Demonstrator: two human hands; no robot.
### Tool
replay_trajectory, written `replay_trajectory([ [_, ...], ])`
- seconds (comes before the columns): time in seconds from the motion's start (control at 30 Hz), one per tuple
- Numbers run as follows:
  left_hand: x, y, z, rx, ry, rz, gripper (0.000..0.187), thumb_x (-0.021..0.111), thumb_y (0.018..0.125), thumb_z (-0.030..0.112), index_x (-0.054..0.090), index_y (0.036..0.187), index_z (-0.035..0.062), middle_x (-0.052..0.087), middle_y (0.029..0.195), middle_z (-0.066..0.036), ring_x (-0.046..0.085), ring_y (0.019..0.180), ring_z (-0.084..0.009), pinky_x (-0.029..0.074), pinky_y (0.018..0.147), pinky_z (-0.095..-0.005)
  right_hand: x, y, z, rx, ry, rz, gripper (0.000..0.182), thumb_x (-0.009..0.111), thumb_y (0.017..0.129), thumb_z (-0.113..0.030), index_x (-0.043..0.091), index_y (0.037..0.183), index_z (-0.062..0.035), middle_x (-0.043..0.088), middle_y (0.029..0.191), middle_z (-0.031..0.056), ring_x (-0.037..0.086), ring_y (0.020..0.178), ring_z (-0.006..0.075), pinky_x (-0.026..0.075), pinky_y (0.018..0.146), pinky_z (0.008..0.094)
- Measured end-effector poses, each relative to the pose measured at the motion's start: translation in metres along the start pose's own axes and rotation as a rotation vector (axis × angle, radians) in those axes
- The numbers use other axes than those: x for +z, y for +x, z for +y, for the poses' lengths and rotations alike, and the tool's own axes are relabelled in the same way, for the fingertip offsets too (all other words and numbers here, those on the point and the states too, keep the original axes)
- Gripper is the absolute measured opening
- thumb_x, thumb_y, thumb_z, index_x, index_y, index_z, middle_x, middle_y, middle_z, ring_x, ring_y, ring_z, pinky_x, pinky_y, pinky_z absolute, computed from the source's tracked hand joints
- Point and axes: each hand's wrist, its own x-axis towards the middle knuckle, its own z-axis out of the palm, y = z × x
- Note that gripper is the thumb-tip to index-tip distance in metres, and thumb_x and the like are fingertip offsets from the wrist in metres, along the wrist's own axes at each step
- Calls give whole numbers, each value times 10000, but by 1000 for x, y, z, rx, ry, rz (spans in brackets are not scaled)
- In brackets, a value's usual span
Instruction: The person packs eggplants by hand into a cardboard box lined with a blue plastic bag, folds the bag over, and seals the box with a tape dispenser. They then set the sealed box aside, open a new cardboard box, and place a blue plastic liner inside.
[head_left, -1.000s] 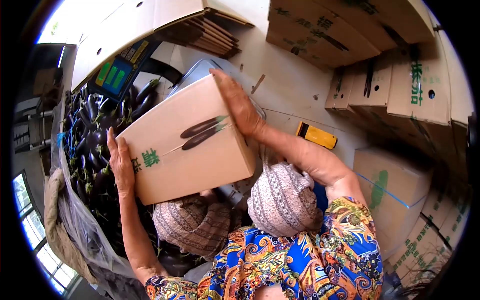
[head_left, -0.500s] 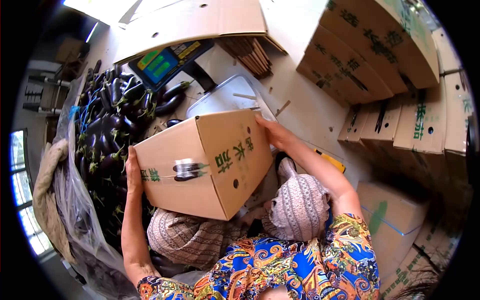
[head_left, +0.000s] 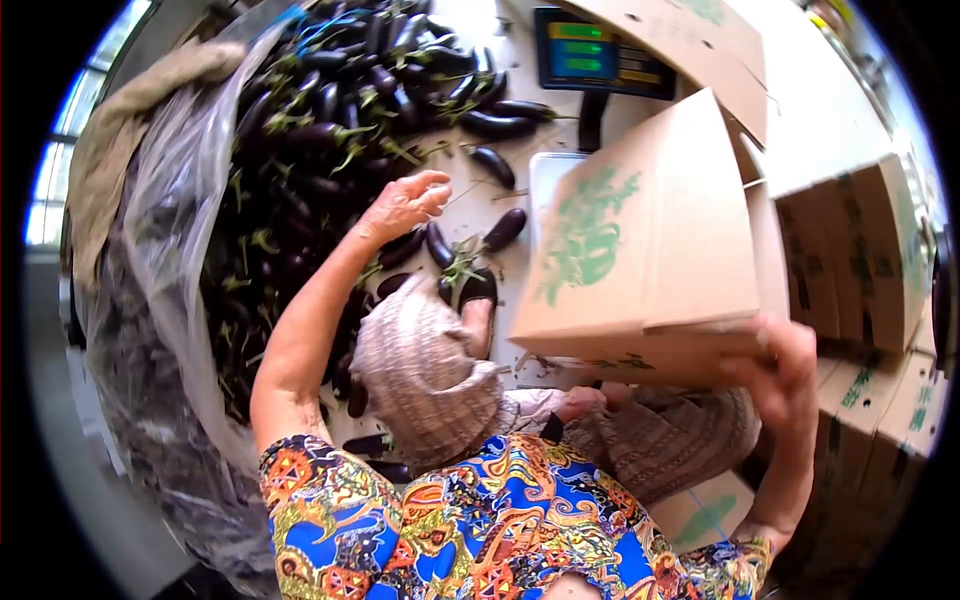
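Right hand (head_left: 785,365) grips the cardboard box (head_left: 640,250) at its lower corner — fingers closed on it; left hand (head_left: 405,203), fingers loosely curled and empty, hovers above the eggplants (head_left: 330,110).

The cardboard box (head_left: 650,250) hides the right hand's (head_left: 785,365) palm and part of its fingers, and covers much of the scale tray (head_left: 545,180) behind it. The scale display (head_left: 600,55) digits are too small to read. The pile of eggplants (head_left: 320,110) runs under the plastic sheet (head_left: 160,230) and out of the picture's top edge. Motion blurs the right hand.
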Motion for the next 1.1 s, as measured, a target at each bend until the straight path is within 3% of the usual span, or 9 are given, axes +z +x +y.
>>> replay_trajectory([
  [0.1,14,-37,-91,-89,-140,125,390,612,952,300,625,1235,32,718,915,-123,696,804,-163,565,734,-316,44,21,-28,-53,-136,-122,194,747,725,-10,595,846,-17,576,734,137,617,755,337,489,641,399],
  [0.2,47,-89,-179,-264,-266,245,347,600,949,254,637,1213,31,728,937,-111,708,807,-165,573,731,-306,102,24,-1,-72,-395,-276,157,693,808,-79,543,807,-34,568,765,122,582,759,320,491,657,420],
  [0.5,113,-223,-255,-610,-707,463,285,559,975,201,611,1194,25,703,994,-132,699,794,-170,562,686,-270,142,32,-14,-22,-357,-745,203,712,801,-210,613,862,-44,630,862,110,621,851,315,520,737,419],
  [0.6,108,-224,-244,-586,-753,479,284,554,977,192,608,1190,13,699,998,-127,687,784,-159,558,691,-267,124,39,-28,42,-227,-584,297,751,780,-272,665,940,-37,658,976,143,635,960,330,524,822,421],
  [0.7,104,-209,-241,-481,-741,472,274,553,982,185,612,1190,17,703,970,-98,680,798,-150,555,696,-266,107,36,3,151,-358,-24,383,726,839,-244,638,1139,-22,606,1202,216,565,1171,375,453,991,459],
  [0.8,77,-178,-194,-390,-735,441,274,567,992,191,625,1208,33,710,963,-82,680,821,-138,558,694,-260,89,39,74,228,-788,218,740,766,824,-312,448,1412,6,479,1415,246,449,1312,393,347,1107,451],
  [0.93,30,-124,-82,-104,-609,264,351,582,991,230,579,1284,35,684,1064,-86,665,936,-145,549,774,-278,89,57,114,1013,41,-2,698,740,817,-505,591,1236,33,651,1145,183,609,1049,258,475,916,387],
  [1.0,17,-96,-7,17,-448,122,472,589,982,279,504,1372,28,667,1115,-116,657,973,-176,551,800,-292,112,42,174,921,194,171,515,714,864,-419,645,1033,62,662,873,118,600,806,199,500,726,368],
  [1.1,39,-59,96,181,-210,3,781,659,905,419,328,1488,20,609,1260,-210,628,1105,-268,548,857,-344,107,23,166,791,162,108,430,656,888,-319,643,1116,46,708,962,188,665,912,270,522,813,387],
])
